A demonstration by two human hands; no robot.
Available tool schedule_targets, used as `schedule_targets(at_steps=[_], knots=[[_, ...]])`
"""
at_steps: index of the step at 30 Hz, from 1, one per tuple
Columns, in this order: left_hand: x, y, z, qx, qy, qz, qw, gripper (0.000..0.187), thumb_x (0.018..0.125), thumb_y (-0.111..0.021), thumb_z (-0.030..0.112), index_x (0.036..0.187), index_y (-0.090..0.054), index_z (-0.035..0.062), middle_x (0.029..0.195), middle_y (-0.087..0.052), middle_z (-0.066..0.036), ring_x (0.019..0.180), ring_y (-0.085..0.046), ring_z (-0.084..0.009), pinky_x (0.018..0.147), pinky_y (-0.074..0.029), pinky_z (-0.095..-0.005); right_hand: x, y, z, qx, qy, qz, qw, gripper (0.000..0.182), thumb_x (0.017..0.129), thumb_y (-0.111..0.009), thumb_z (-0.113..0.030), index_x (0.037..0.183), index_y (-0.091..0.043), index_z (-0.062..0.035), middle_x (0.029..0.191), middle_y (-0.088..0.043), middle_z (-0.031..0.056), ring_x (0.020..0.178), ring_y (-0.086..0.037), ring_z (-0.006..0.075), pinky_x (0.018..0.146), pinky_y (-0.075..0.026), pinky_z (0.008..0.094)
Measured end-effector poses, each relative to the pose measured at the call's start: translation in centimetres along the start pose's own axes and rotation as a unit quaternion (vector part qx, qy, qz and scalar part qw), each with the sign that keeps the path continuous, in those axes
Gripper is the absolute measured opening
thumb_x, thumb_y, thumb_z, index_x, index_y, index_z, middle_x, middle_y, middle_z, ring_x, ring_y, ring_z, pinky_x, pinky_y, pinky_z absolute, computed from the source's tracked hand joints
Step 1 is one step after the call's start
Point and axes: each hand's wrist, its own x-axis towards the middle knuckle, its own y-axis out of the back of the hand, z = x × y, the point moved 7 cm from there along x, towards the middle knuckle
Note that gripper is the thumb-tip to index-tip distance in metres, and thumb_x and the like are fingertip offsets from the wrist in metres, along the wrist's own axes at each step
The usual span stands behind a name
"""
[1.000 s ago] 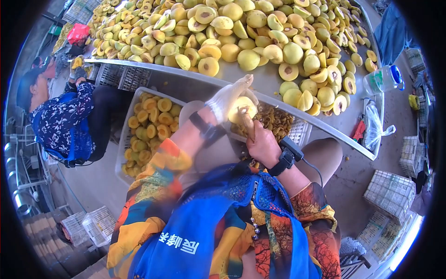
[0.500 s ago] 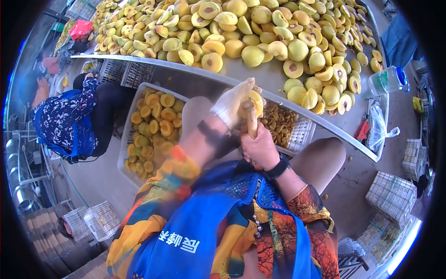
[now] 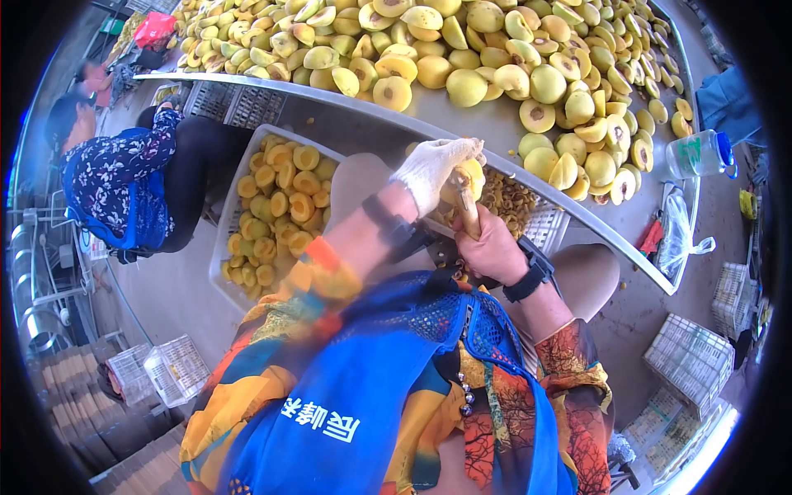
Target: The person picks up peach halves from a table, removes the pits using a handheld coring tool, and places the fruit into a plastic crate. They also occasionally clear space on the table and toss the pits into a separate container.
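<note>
A white crate (image 3: 216,262) of hollowed fruit halves (image 3: 301,204) stands left of the knees; a basket (image 3: 553,228) of brown scraps (image 3: 505,200) sits under the table edge, partly hidden by it and the hands. The gloved left hand (image 3: 437,172) curls around a fruit piece (image 3: 475,175) above the basket; the right hand (image 3: 493,246) grips a wooden-handled tool (image 3: 468,210) against it. Half a second ago the cut face showed plainly; now glove and tool cover more. Fruit heaps the metal table (image 3: 495,125), near a bottle (image 3: 693,157). Another person (image 3: 124,177) sits left.
</note>
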Motion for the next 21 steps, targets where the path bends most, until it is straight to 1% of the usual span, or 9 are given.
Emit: schedule_targets(at_steps=[1, 7, 10, 12, 13, 16, 19, 20, 21], knots=[[0.0, -0.1, -0.1, -0.008, 0.013, -0.008, 1.0, 0.022, 0.078, -0.066, 0.019, 0.081, -0.061, -0.0025, 0.07, -0.061, -0.008, 0.055, -0.057, -0.0139, 0.05, -0.046, -0.0256, 0.0, 0.0, 0.1, 0.013, -0.011, 0.001, 1.0, 0.009, 0.081, -0.044, -0.002, 0.088, -0.044, -0.0068, 0.054, -0.045, -0.0006, 0.034, -0.04, 0.0075, 0.032, -0.033, 0.0225], [-0.3, -0.2, 1.2, 0.011, -0.157, 0.07, 0.985, 0.025, 0.079, -0.065, 0.023, 0.079, -0.061, -0.0017, 0.065, -0.059, -0.007, 0.05, -0.055, -0.0148, 0.047, -0.046, -0.0255, -1.0, -0.9, -0.5, 0.181, -0.173, -0.034, 0.967, 0.009, 0.08, -0.046, -0.003, 0.088, -0.044, -0.0069, 0.054, -0.044, -0.0003, 0.036, -0.041, 0.007, 0.032, -0.033, 0.0211], [0.0, -0.3, 0.5, -0.01, -0.041, 0.039, 0.998, 0.025, 0.08, -0.064, 0.024, 0.078, -0.062, -0.0003, 0.065, -0.059, -0.007, 0.052, -0.056, -0.0156, 0.047, -0.046, -0.0254, -0.2, -0.6, 0.2, 0.077, -0.086, 0.021, 0.993, 0.01, 0.08, -0.046, -0.002, 0.089, -0.043, -0.0067, 0.054, -0.043, 0.0002, 0.036, -0.039, 0.0068, 0.032, -0.033, 0.0212], [0.6, -0.1, 0.0, 0.009, -0.008, 0.008, 1.0, 0.025, 0.08, -0.065, 0.025, 0.081, -0.061, 0.0003, 0.067, -0.059, -0.007, 0.055, -0.057, -0.0159, 0.048, -0.047, -0.0266, -0.1, -0.9, 1.2, 0.06, -0.079, 0.033, 0.994, 0.012, 0.08, -0.046, -0.001, 0.09, -0.043, -0.0067, 0.054, -0.042, 0.0007, 0.036, -0.037, 0.007, 0.032, -0.032, 0.0215], [0.8, -0.1, -0.1, 0.02, 0.008, -0.009, 1.0, 0.025, 0.08, -0.065, 0.025, 0.082, -0.061, 0.0007, 0.069, -0.059, -0.007, 0.057, -0.058, -0.0161, 0.049, -0.047, -0.0271, 0.0, -0.9, 1.2, 0.079, -0.08, 0.032, 0.993, 0.013, 0.08, -0.047, -0.001, 0.091, -0.043, -0.0068, 0.054, -0.042, 0.001, 0.036, -0.036, 0.0071, 0.032, -0.032, 0.0217], [0.1, -0.6, 0.9, -0.041, -0.012, -0.089, 0.995, 0.029, 0.08, -0.065, 0.028, 0.089, -0.06, 0.0014, 0.072, -0.059, -0.007, 0.061, -0.058, -0.0168, 0.051, -0.048, -0.0293, -0.3, -1.5, 0.6, 0.187, -0.1, 0.014, 0.977, 0.015, 0.08, -0.047, -0.001, 0.092, -0.042, -0.0072, 0.055, -0.042, 0.002, 0.035, -0.035, 0.0075, 0.032, -0.031, 0.0224], [-1.3, -0.5, 1.5, -0.037, -0.08, -0.029, 0.996, 0.03, 0.086, -0.057, 0.029, 0.098, -0.057, 0.0009, 0.08, -0.059, -0.005, 0.07, -0.056, -0.0121, 0.066, -0.045, -0.023, -0.3, -2.3, 0.3, 0.309, -0.145, 0.01, 0.94, 0.015, 0.08, -0.047, 0.0, 0.092, -0.042, -0.0078, 0.055, -0.041, 0.0026, 0.035, -0.034, 0.0078, 0.032, -0.031, 0.0227], [-1.6, -0.4, 1.0, -0.087, -0.042, 0.011, 0.995, 0.03, 0.086, -0.057, 0.029, 0.097, -0.056, 0.0015, 0.08, -0.059, -0.006, 0.068, -0.056, -0.0126, 0.064, -0.046, -0.0234, -0.2, -2.6, 0.3, 0.3, -0.142, 0.007, 0.943, 0.015, 0.08, -0.046, 0.0, 0.091, -0.042, -0.0081, 0.056, -0.041, 0.0026, 0.035, -0.033, 0.0077, 0.032, -0.031, 0.0228], [-1.2, -0.2, 0.3, -0.121, -0.014, 0.011, 0.992, 0.028, 0.084, -0.059, 0.028, 0.094, -0.056, 0.0018, 0.076, -0.058, -0.007, 0.063, -0.056, -0.0154, 0.058, -0.046, -0.0266, -0.1, -3.0, 0.5, 0.29, -0.142, 0.004, 0.947, 0.015, 0.08, -0.046, 0.0, 0.091, -0.042, -0.0083, 0.056, -0.04, 0.0027, 0.035, -0.033, 0.0076, 0.032, -0.031, 0.023]])
